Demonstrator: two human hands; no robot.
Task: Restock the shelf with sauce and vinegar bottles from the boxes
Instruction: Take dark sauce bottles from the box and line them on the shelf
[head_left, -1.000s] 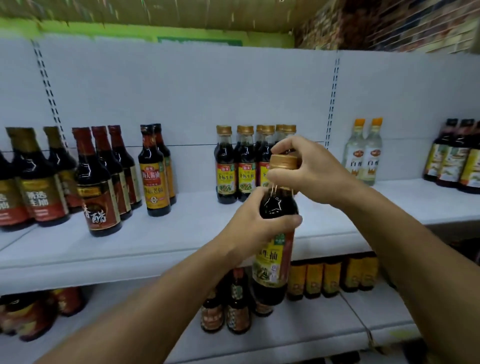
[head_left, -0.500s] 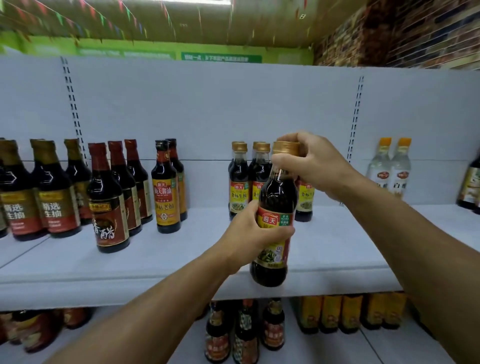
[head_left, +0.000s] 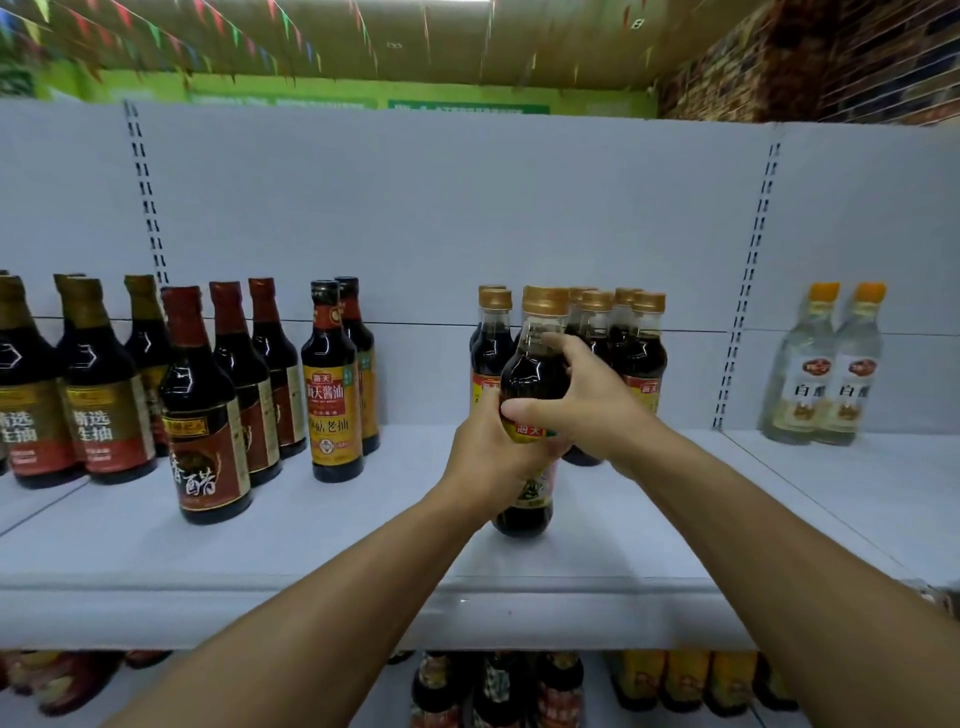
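Now two hands (head_left: 540, 431) round one sauce bottle (head_left: 535, 364), upright.

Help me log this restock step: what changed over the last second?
The gold-capped bottle went from mid-air onto the shelf, in front of its matching row. The right hand slid from cap to shoulder. The left hand still grips the label; other bottles unmoved.

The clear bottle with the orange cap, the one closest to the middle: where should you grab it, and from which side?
Grab the clear bottle by its round body at the label, coming straight from the front. It stands upright near the shelf back, with its twin close on its right. The front and left are open. The slim neck under the cap gives a poorer grip.
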